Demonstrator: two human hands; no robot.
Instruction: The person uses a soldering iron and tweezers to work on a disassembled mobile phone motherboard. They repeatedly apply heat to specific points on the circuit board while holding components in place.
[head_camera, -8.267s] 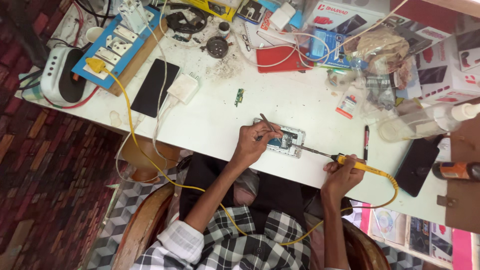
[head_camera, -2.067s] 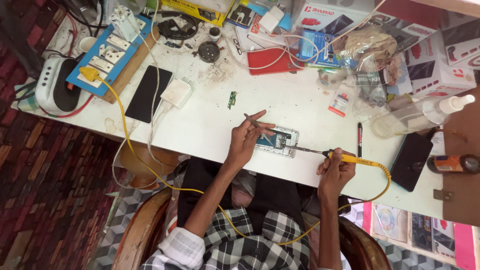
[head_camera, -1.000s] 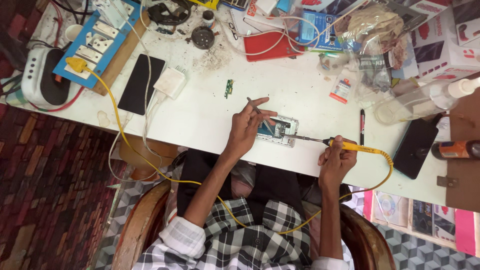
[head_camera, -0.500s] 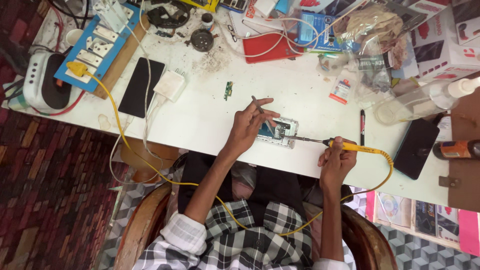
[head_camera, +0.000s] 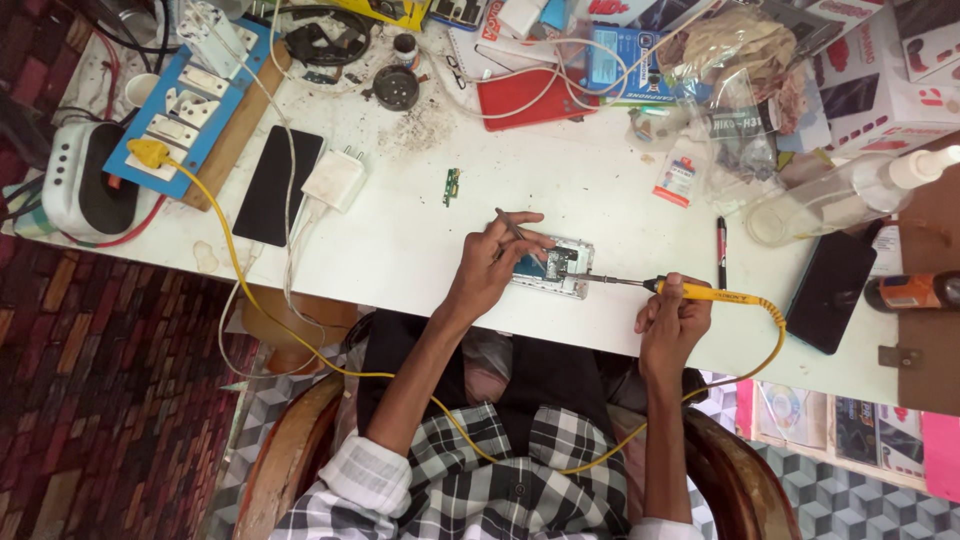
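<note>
Near the table's (head_camera: 420, 250) front edge lies an opened phone (head_camera: 556, 268). Left hand (head_camera: 490, 268) rests on it, fingers clamped on thin tweezers (head_camera: 509, 224). Right hand (head_camera: 672, 318) grips a yellow soldering iron (head_camera: 700, 292), tip touching the phone (its cord (head_camera: 250, 290) trails across the lap). A tug on that cord could jerk the tip.

Solder joint under the soldering iron (head_camera: 700, 292) tip too small, opened phone (head_camera: 555, 268) partly behind left hand (head_camera: 492, 268).
</note>
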